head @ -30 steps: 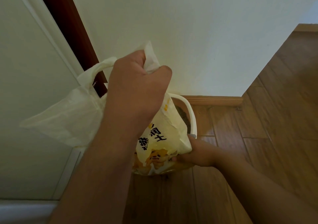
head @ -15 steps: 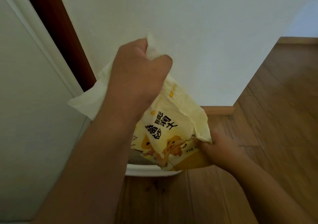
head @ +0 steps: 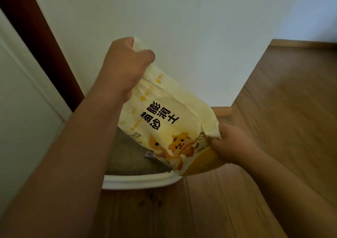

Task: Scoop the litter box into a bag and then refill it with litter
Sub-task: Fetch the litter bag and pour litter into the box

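Nearest us, white litter box (head: 138, 181) on the wood floor (head: 273, 146), grey litter (head: 127, 157) showing inside its near rim. Above it we hold the yellow litter bag (head: 164, 120) tilted. Right hand (head: 231, 142) clamps its lower corner; left hand (head: 125, 66) fists its top end. Mouth hidden. Risk, we judge: the mouth drifts past the rim and litter spills onto the floor, or a grip slips.

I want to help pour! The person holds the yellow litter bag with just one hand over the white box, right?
Not quite. In the head view both hands hold the litter bag: the left hand grips its top, the right hand its lower end, over the white box.
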Action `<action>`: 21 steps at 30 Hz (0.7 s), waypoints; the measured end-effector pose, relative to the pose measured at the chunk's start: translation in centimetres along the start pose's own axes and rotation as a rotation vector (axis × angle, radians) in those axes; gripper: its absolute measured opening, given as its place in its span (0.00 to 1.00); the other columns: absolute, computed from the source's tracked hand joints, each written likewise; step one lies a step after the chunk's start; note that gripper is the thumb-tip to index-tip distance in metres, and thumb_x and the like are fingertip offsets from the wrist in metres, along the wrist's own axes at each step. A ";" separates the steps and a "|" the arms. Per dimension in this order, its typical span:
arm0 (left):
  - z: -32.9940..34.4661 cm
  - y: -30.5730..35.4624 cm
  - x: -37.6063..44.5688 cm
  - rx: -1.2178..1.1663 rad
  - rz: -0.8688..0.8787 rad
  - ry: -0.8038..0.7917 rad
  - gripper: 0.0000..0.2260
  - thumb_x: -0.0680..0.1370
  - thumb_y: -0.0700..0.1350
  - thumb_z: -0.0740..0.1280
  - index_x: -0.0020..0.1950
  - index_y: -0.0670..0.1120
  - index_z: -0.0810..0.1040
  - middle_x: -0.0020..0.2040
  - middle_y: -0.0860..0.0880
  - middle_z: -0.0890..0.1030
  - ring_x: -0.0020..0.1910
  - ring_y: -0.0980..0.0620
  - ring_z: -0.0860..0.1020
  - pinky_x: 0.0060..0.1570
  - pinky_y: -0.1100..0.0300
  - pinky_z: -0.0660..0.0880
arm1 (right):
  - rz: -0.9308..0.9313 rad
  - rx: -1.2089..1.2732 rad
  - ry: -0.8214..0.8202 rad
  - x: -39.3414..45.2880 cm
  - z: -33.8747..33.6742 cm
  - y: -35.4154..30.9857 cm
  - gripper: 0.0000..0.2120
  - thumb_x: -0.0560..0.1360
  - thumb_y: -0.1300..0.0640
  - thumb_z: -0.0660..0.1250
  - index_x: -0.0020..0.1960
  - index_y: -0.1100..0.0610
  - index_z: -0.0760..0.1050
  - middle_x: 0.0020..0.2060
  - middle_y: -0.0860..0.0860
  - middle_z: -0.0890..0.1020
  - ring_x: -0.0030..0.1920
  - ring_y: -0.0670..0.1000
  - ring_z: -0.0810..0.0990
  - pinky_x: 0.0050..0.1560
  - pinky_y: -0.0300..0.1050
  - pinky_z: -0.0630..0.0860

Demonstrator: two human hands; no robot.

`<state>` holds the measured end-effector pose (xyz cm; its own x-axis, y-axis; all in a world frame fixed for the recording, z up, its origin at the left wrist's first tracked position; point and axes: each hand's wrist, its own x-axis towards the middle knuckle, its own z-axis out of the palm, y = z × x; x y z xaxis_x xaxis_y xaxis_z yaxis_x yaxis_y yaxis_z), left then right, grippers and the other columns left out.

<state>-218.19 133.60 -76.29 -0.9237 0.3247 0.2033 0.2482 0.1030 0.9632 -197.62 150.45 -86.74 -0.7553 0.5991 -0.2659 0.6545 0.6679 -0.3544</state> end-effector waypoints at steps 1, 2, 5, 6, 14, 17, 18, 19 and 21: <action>-0.1 -0.8 0.2 -0.015 -0.015 0.003 0.05 0.73 0.40 0.71 0.42 0.47 0.76 0.35 0.47 0.73 0.34 0.51 0.72 0.34 0.55 0.68 | -0.004 0.005 0.007 0.0 0.2 0.0 0.09 0.79 0.49 0.65 0.55 0.52 0.77 0.43 0.49 0.81 0.40 0.49 0.81 0.37 0.47 0.82; -0.2 -1.6 0.3 -0.023 -0.029 0.000 0.05 0.73 0.40 0.71 0.44 0.46 0.77 0.37 0.46 0.73 0.35 0.51 0.72 0.34 0.54 0.68 | -0.007 0.012 0.013 -0.1 0.3 0.0 0.09 0.78 0.49 0.65 0.55 0.52 0.78 0.43 0.48 0.81 0.40 0.48 0.81 0.37 0.46 0.82; -0.2 -3.4 0.3 0.012 -0.052 -0.039 0.04 0.73 0.40 0.71 0.45 0.46 0.77 0.37 0.46 0.75 0.35 0.50 0.74 0.35 0.54 0.70 | -0.009 0.021 0.008 -0.4 0.9 0.1 0.08 0.79 0.51 0.67 0.57 0.51 0.77 0.43 0.45 0.80 0.41 0.44 0.78 0.33 0.39 0.75; 0.0 -3.8 0.2 0.026 -0.054 -0.058 0.04 0.74 0.41 0.71 0.44 0.46 0.77 0.37 0.46 0.76 0.35 0.49 0.75 0.35 0.55 0.71 | -0.001 0.009 0.002 -0.5 1.1 0.1 0.09 0.79 0.51 0.68 0.57 0.51 0.77 0.43 0.44 0.79 0.41 0.42 0.77 0.32 0.37 0.73; 0.7 -6.8 0.0 0.074 -0.090 -0.149 0.04 0.75 0.42 0.72 0.45 0.44 0.78 0.37 0.45 0.78 0.34 0.49 0.77 0.36 0.54 0.74 | 0.069 0.012 0.039 -1.3 1.0 0.0 0.29 0.78 0.51 0.71 0.75 0.48 0.63 0.46 0.48 0.77 0.40 0.48 0.81 0.35 0.47 0.84; 1.1 -7.6 0.3 0.073 -0.100 -0.174 0.07 0.76 0.45 0.73 0.44 0.44 0.78 0.38 0.46 0.81 0.36 0.47 0.81 0.39 0.46 0.81 | 0.035 0.009 0.016 -1.6 0.8 -0.1 0.30 0.80 0.52 0.67 0.78 0.38 0.61 0.52 0.49 0.78 0.39 0.50 0.82 0.29 0.45 0.83; 1.2 -7.9 0.4 0.070 -0.111 -0.171 0.08 0.75 0.46 0.74 0.45 0.44 0.78 0.39 0.45 0.81 0.37 0.46 0.81 0.42 0.42 0.82 | 0.040 0.010 0.001 -1.6 0.7 -0.1 0.28 0.81 0.52 0.66 0.77 0.36 0.62 0.51 0.48 0.78 0.38 0.50 0.83 0.28 0.45 0.83; 1.1 -8.3 0.6 0.066 -0.125 -0.164 0.10 0.75 0.48 0.74 0.46 0.43 0.79 0.40 0.45 0.81 0.38 0.45 0.82 0.45 0.40 0.82 | 0.052 0.006 -0.013 -1.7 0.6 -0.1 0.27 0.82 0.52 0.65 0.77 0.35 0.62 0.50 0.48 0.78 0.38 0.51 0.83 0.27 0.44 0.83; 0.9 -9.2 0.9 0.060 -0.157 -0.148 0.11 0.75 0.50 0.74 0.46 0.43 0.78 0.41 0.44 0.80 0.39 0.44 0.81 0.46 0.39 0.82 | 0.070 -0.003 -0.028 -1.7 0.4 0.0 0.25 0.82 0.53 0.63 0.76 0.36 0.65 0.47 0.48 0.79 0.37 0.51 0.83 0.27 0.43 0.82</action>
<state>-221.03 133.80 -85.14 -0.9006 0.4342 0.0198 0.1263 0.2177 0.9678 -196.36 149.28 -86.64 -0.7083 0.6316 -0.3153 0.7058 0.6259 -0.3317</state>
